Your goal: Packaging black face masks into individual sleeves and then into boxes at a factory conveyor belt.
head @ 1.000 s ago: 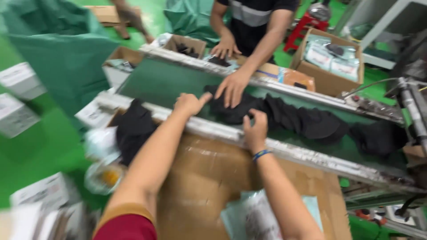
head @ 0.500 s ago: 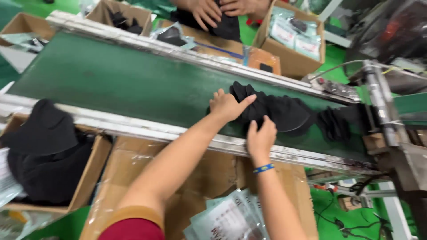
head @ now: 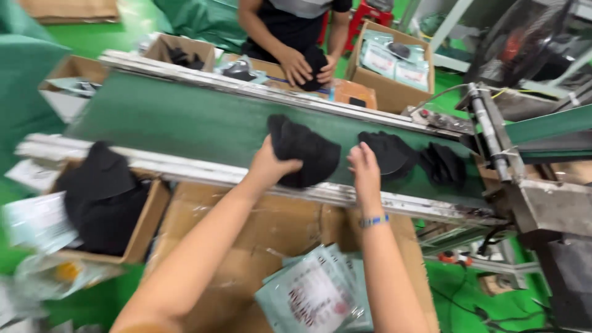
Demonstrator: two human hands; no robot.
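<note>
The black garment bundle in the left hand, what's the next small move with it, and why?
Probably lift the black garment bundle off the green belt toward the near rail. The left hand grips its near edge while it lies on the belt, and the right hand is open beside it, free to help. More black pieces lie just right of it.

The left hand (head: pixel 269 165) now grips one black garment (head: pixel 305 151), lifted apart from the pile at frame centre. The right hand (head: pixel 365 168) is open beside it, off the cloth.
</note>
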